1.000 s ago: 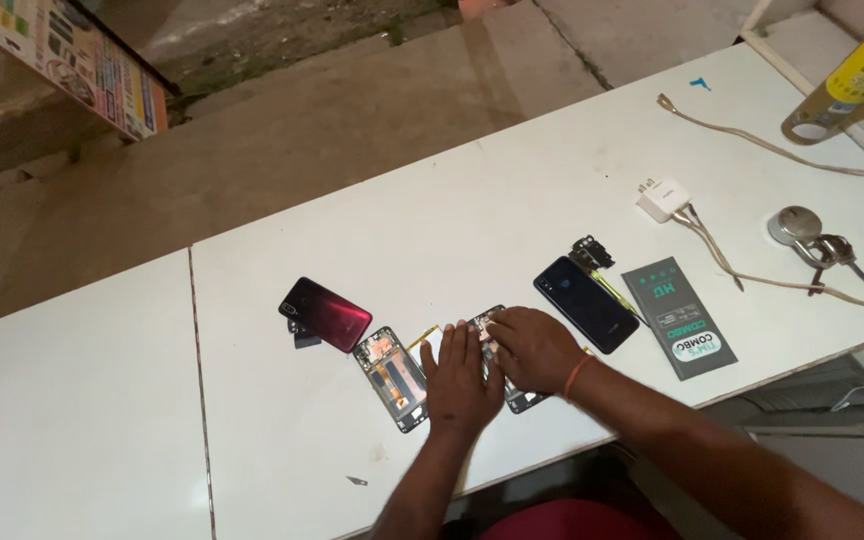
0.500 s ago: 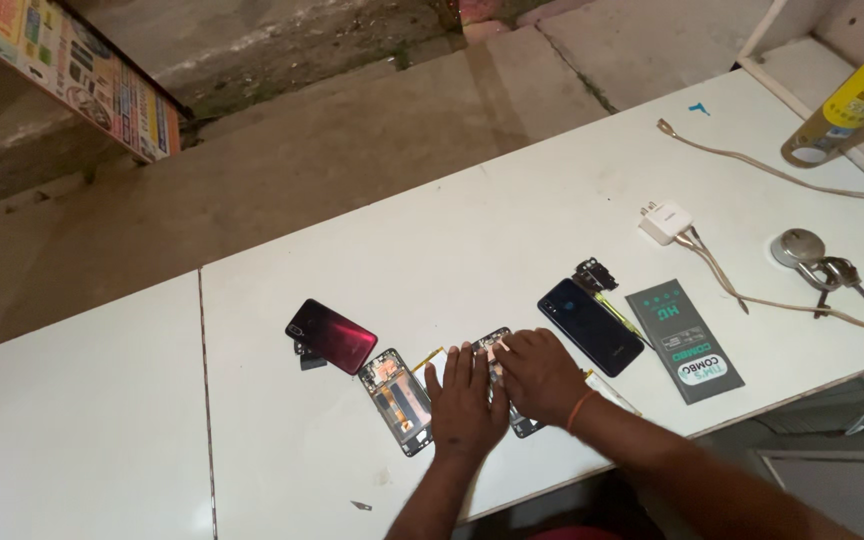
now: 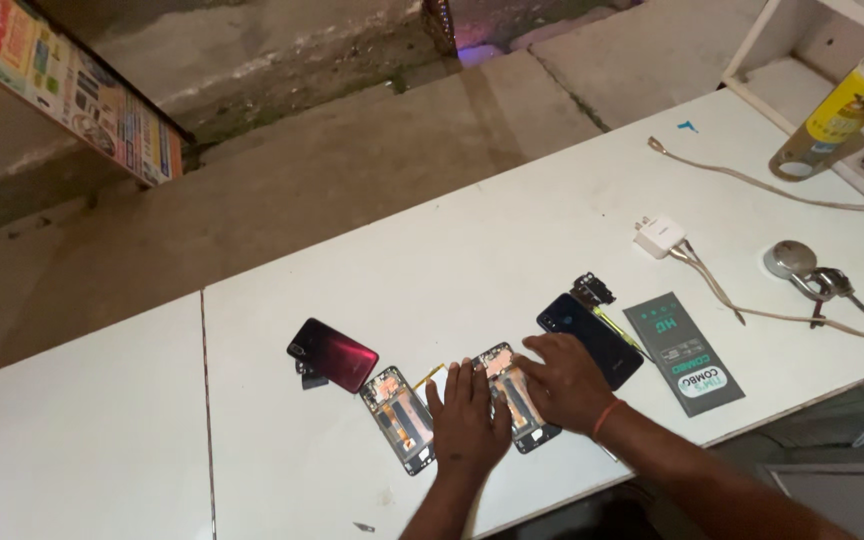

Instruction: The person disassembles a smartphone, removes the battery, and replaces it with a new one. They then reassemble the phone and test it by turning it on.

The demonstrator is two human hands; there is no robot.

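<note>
Two opened phones lie on the white table point(image 3: 512, 250) near its front edge. My left hand point(image 3: 467, 420) lies flat, fingers spread, between them, beside the left opened phone point(image 3: 399, 418). My right hand point(image 3: 564, 380) presses down on the right opened phone point(image 3: 517, 395), covering part of it. A red phone back cover point(image 3: 334, 354) lies to the left. A dark blue back cover point(image 3: 592, 335) lies just right of my right hand. I cannot see any tool in either hand.
A dark flat package point(image 3: 687, 355) lies at the right, with a small black part point(image 3: 592, 290) behind it. Farther right are a white charger point(image 3: 660, 236) with cable, a round metal piece with tweezers point(image 3: 817, 280), and a yellow spray can point(image 3: 852, 100). A concrete floor lies beyond the table.
The view has shifted slightly, so everything sits a little lower and to the right. Both hands stay on the opened phones with hardly any movement.
</note>
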